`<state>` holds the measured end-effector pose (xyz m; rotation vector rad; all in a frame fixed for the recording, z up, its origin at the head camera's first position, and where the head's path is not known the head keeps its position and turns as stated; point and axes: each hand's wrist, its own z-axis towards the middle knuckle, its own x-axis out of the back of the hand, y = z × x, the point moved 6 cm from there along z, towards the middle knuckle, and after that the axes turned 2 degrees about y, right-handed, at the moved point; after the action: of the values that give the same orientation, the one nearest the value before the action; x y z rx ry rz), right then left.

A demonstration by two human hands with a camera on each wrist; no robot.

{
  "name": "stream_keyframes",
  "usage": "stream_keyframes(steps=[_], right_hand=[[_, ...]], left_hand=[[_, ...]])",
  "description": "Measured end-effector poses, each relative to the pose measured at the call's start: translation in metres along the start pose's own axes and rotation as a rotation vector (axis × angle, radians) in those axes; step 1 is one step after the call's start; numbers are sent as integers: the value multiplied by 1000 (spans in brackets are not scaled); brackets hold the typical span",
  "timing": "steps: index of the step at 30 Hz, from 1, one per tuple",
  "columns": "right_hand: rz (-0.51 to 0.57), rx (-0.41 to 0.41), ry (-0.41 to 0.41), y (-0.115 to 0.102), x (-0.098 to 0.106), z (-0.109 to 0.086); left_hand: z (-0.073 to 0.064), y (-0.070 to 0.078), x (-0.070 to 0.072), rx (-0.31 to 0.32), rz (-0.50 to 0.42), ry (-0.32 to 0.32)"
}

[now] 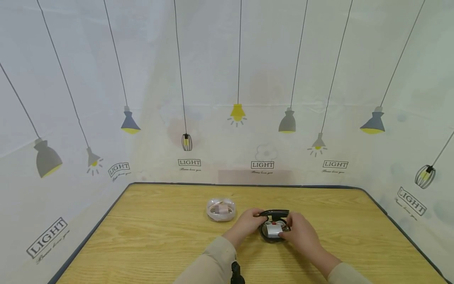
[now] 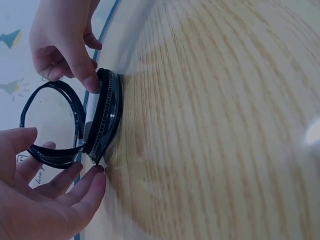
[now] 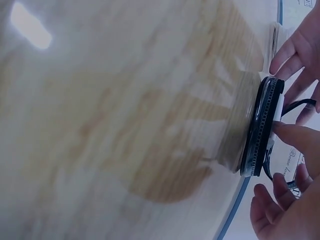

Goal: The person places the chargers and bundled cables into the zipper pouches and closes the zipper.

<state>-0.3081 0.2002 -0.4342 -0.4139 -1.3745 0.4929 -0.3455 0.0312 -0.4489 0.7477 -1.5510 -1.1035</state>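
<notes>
Black trim edges a round zip-up case, which is set on the wood-grained surface directly in front of the person, with its lid stood up at the back. In the left wrist view the wall print can be seen through the lid, so a clear panel is suggested inside the black rim.

The lid is gripped at its left by the left hand, thumb to one face and spread fingers to the other, presumably so that the case is held wide for access. The thumb of the right hand is pressed on the white charger block in the case, seemingly to steady it; the other fingers are loosely bent near the lid's right end, and whether the lid is touched by them cannot be told.

Beside the charger block, a white cable is coiled inside the case, with a small red piece that is too small to be identified.

To the left, well clear of the case, a translucent round pouch is placed; a pinkish block and a pale looped cable are contained in it.
</notes>
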Motion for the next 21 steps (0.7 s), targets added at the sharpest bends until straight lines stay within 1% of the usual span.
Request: stream_keyframes(steps=[5,8,13,16,21], right_hand=[[38,-58,-23,5,1,-1],[64,-70,-28,9,3,-1],[127,-82,-18,12,11,-3],[181,-83,-11,11,16,-3],[235,-65,-20,10,18,0]], left_hand=[[1,0,0,-2,2,5],[0,0,-1,-11,2,4],[-1,1,-1,6,1,-15],[-2,3,-1,-6,46,-28],[-4,5,0,-60,115,-58]])
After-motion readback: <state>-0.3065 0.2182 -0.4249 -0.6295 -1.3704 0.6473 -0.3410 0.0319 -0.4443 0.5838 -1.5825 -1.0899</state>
